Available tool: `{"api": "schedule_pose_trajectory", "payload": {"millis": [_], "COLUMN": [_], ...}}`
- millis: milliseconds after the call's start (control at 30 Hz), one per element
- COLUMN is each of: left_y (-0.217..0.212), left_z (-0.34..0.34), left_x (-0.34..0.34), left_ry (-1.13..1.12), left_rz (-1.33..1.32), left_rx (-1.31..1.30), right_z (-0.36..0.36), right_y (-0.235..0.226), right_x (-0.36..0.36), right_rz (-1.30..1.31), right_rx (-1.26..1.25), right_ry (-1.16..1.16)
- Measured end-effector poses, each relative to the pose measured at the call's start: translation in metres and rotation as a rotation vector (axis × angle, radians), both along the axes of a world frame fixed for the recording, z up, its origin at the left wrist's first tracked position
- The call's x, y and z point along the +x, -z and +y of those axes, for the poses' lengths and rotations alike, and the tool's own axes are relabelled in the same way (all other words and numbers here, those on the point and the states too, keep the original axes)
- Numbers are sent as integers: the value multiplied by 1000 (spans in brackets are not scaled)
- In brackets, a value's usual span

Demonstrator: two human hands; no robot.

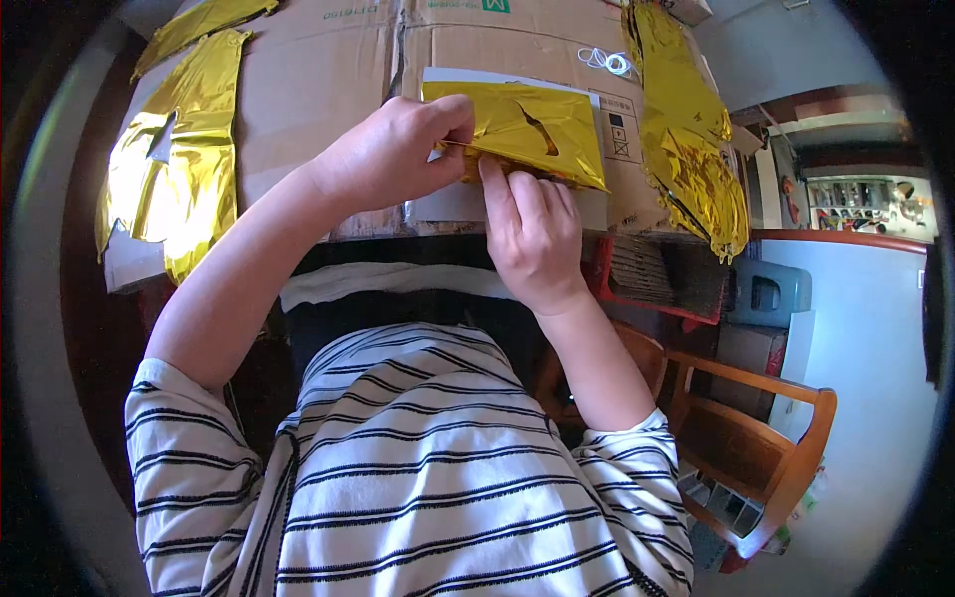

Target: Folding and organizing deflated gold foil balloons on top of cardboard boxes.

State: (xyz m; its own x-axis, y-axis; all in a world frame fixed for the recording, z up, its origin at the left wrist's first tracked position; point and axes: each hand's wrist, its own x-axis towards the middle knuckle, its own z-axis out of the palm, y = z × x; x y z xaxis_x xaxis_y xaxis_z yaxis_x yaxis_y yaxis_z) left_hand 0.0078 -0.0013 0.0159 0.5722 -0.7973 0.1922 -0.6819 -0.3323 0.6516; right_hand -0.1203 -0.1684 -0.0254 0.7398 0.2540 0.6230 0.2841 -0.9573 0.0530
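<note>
1. Just ahead of the two hands, a gold foil sheet (pixel 512 107) is laid over a pale board (pixel 594 206), whose margins are left showing; a ragged slit is seen in the foil, beyond the right fingertips.
2. By the left hand (pixel 418 144), closed into a loose fist, the near edge of the foil is pinched between thumb and fingers.
3. By the right hand (pixel 537 229), the same crumpled edge is touched with half-bent fingers — whether it is gripped cannot be told, as the thumb is hidden.
4. Beneath the board, the worktop (pixel 308 70) is covered with brown cardboard.
5. Well to the left of the hands, a torn foil piece (pixel 211 109) is draped over the worktop's side; to their right, a long foil strip (pixel 681 95) is hung likewise.
6. Beyond the right hand, near the strip, a white cord (pixel 607 63) is coiled.
7. Behind and right of that hand, a wooden chair (pixel 811 423) is placed — near a blue-grey stool (pixel 791 289).
</note>
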Motion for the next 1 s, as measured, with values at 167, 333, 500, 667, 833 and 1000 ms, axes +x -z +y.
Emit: {"api": "schedule_pose_trajectory", "payload": {"millis": [167,333,500,667,833,1000], "left_y": [-1,10,22,27,26,26], "left_z": [2,0,-2,-1,-3,-6], "left_x": [1,-1,-6,-9,-9,-7], "left_ry": [7,64,34,0,-37,-79], "left_rz": [-19,-94,-154,-206,-223,-194], "left_rx": [-27,-95,-118,-136,-143,-146], "right_z": [4,5,5,-7,-30,-47], "right_y": [-14,-16,-13,-12,-13,-6], "right_x": [5,8,5,-13,-36,-37], "right_rz": [82,86,88,1,-48,-24], "right_rx": [-33,-51,-11,13,17,124], "right_ry": [78,40,61,142,235,201]}}
